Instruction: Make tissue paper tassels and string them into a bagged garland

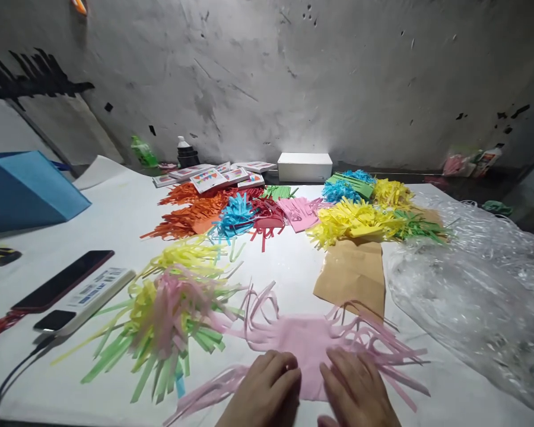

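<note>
A pink sheet of fringed tissue paper [303, 338] lies spread in front of me, its plain middle flat and its cut strips fanning out left and right. My left hand [271, 385] rests palm down on its left part, fingers loosely bent and apart from the other hand. On the right part lies my right hand [353, 382], with fingers stretched over the paper. Neither hand lifts the sheet. To the left sits a loose heap of yellow, pink and green fringed tissue paper [169, 314], and a strip of pink reaches from it toward the sheet.
Fringed bundles in orange [191, 213], blue [235, 216] and yellow [360, 222] line the back. Brown paper [351, 276] and clear plastic bags [467, 320] lie right. A phone [64, 281], a white device with cable [86, 299] and a blue box [31, 193] stand left.
</note>
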Action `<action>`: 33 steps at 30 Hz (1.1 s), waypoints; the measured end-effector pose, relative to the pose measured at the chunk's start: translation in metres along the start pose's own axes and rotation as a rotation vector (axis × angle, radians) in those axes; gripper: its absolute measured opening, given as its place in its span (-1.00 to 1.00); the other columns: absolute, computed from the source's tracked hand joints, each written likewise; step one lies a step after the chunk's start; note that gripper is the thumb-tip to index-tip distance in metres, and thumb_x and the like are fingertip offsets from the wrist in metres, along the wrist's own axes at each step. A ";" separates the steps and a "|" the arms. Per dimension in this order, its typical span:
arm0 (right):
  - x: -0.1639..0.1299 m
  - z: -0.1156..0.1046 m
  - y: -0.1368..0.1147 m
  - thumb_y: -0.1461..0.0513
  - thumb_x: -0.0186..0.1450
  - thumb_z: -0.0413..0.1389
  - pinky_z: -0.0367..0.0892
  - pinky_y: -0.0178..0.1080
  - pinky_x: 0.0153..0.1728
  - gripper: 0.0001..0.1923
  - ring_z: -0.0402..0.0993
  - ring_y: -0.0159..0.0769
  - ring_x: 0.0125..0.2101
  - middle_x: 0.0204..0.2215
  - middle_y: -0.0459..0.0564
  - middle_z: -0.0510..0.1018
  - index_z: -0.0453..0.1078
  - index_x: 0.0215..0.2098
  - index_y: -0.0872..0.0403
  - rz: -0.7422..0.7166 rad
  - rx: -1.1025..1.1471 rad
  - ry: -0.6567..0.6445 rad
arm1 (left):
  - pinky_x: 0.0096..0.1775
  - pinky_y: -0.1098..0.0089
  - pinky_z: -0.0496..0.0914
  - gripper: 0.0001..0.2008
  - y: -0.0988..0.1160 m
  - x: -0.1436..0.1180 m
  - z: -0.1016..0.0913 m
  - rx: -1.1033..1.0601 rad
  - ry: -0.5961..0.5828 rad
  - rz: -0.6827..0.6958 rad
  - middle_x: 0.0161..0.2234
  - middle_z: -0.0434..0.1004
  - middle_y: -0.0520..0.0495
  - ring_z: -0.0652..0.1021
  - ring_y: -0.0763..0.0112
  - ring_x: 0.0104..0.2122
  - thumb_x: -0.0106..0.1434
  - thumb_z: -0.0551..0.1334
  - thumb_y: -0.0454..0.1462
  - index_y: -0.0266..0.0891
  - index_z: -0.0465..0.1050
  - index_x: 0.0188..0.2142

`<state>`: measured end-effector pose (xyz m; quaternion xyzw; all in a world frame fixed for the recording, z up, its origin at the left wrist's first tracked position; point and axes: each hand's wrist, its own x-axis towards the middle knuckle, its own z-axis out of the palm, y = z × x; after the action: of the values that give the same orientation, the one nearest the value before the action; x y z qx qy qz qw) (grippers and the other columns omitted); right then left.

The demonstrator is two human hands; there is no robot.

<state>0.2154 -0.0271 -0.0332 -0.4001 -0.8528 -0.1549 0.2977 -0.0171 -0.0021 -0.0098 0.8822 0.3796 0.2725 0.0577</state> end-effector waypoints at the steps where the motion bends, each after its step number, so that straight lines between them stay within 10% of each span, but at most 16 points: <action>1: 0.007 0.002 0.000 0.18 0.45 -0.01 0.33 -0.03 0.12 -0.71 0.59 -0.09 -0.07 -0.07 0.11 0.65 0.47 0.01 0.10 -0.012 0.018 0.048 | -0.23 0.36 0.43 -0.74 0.001 0.002 0.002 -0.011 0.003 -0.003 -0.22 0.60 -0.06 0.54 0.31 -0.28 0.23 0.16 -0.51 -0.16 0.41 -0.18; 6: 0.022 0.011 -0.002 0.47 0.38 -0.12 0.16 -0.14 0.21 -0.65 0.59 -0.32 -0.24 -0.35 -0.05 0.66 0.47 -0.23 0.09 0.082 0.178 0.195 | -0.21 0.33 0.32 -0.86 -0.001 0.006 0.004 0.004 0.071 0.049 -0.19 0.60 -0.04 0.51 0.31 -0.28 0.28 0.21 -0.42 -0.17 0.41 -0.21; 13: 0.013 -0.003 0.007 0.10 0.48 -0.02 0.29 -0.18 0.09 -0.72 0.59 -0.28 -0.20 -0.24 -0.03 0.66 0.46 -0.09 0.08 -0.075 0.153 0.023 | -0.29 0.42 0.35 -0.80 -0.005 -0.003 0.009 -0.035 -0.019 0.107 -0.28 0.59 -0.01 0.49 0.38 -0.34 0.24 0.19 -0.53 -0.20 0.41 -0.31; 21: 0.022 0.002 -0.005 0.48 0.34 -0.10 0.32 -0.16 -0.10 -0.69 0.55 -0.31 -0.40 -0.42 -0.06 0.61 0.42 -0.32 0.08 0.027 0.165 0.174 | -0.27 0.46 0.49 -0.82 -0.002 0.008 -0.019 -0.460 0.004 -0.192 -0.27 0.58 -0.10 0.60 0.37 -0.28 0.34 0.10 -0.39 -0.18 0.46 -0.22; 24: 0.031 -0.013 -0.004 0.46 0.31 -0.05 0.42 -0.21 -0.18 -0.73 0.56 -0.31 -0.40 -0.42 -0.03 0.61 0.42 -0.27 0.08 0.044 0.219 0.170 | 0.03 0.18 0.44 -0.71 -0.004 0.006 -0.016 -0.233 0.093 -0.030 -0.01 0.57 -0.22 0.53 0.11 0.02 0.31 0.25 -0.15 -0.13 0.45 0.01; 27: 0.034 -0.021 -0.003 0.45 0.34 -0.06 0.46 -0.20 -0.03 -0.72 0.62 -0.27 -0.25 -0.30 0.02 0.67 0.44 -0.18 0.11 -0.034 0.223 0.156 | 0.25 0.04 0.14 -0.88 -0.002 0.003 -0.004 -0.047 0.192 0.097 -0.19 0.65 -0.04 0.57 0.24 -0.07 0.38 0.17 -0.25 -0.10 0.48 -0.14; 33: 0.008 -0.012 0.002 0.41 0.46 -0.20 0.31 -0.23 0.16 -0.65 0.61 -0.40 -0.21 -0.38 -0.11 0.65 0.40 -0.16 0.06 -0.038 0.380 0.032 | -0.06 0.35 0.38 -0.75 0.001 -0.007 -0.008 -0.129 -0.037 0.174 -0.38 0.62 0.04 0.57 0.41 -0.36 0.33 0.03 -0.51 -0.15 0.35 -0.30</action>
<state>0.2174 -0.0277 -0.0191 -0.3179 -0.8692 -0.0029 0.3786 -0.0242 -0.0086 -0.0058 0.9112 0.2818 0.2841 0.0976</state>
